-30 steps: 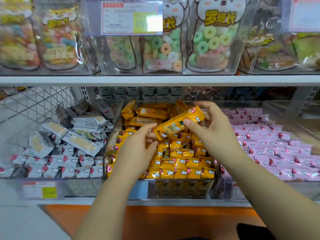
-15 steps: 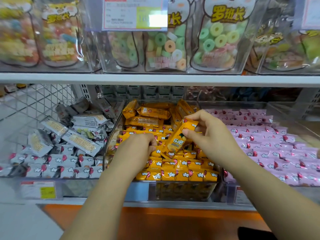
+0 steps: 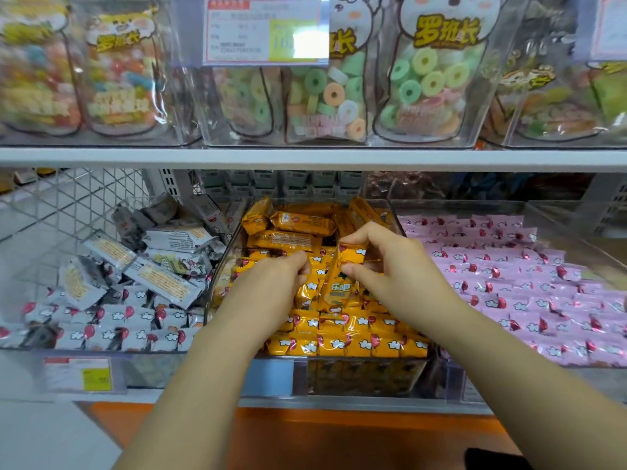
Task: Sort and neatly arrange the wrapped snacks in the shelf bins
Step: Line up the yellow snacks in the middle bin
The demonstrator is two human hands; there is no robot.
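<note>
Far left, the white-and-grey packs [image 3: 112,313] are half sorted: neat rows along the front, a loose jumble of bigger ones on top toward the back. Next over is the clear middle bin [image 3: 366,374], full of orange packs [image 3: 342,344] lined up in tidy rows at the front, with a few lying any which way at the back.

The left hand [image 3: 271,286] is down in that bin with its fingers curled into the rows. Honestly can't tell if it's got hold of one or is just pressing on them.

Right beside it is the orange snack [image 3: 339,283] being handled: glossy yellow-orange wrapper, green lettering across the middle, a little cartoon figure lower down, a red bit at the top end. It stands nearly upright, leaning a touch, its bottom end among the rows in the middle bin. The right hand [image 3: 390,273] pinches its top end between thumb and curled fingers.

Further right, the pink packs [image 3: 529,286] sit in flat, even rows in their own bin.
</note>
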